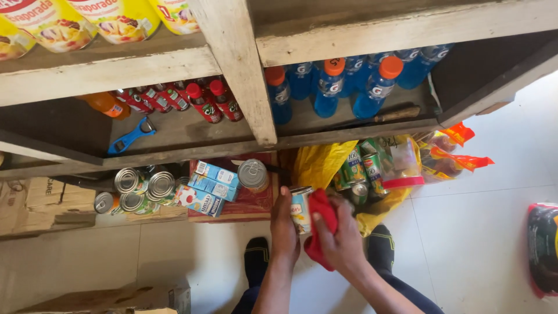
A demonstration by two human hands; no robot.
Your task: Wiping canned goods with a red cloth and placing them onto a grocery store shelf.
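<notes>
Now the left hand point(284, 224) wraps a tin can point(300, 208) low at centre, the right hand point(343, 241) pinching a red cloth point(321, 224) against it, seemingly; yellow bag point(319, 163) at one o'clock.

Worn wooden shelving unit point(238, 70) with bare, pale boards, stands on white tiled floor point(482, 232); daylight falls bright across tiles at right.

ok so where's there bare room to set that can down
Bare shelf board lies between the blue opener and the red bottles. White floor tiles right of the yellow bag are free. Cans and cartons crowd underneath.
</notes>
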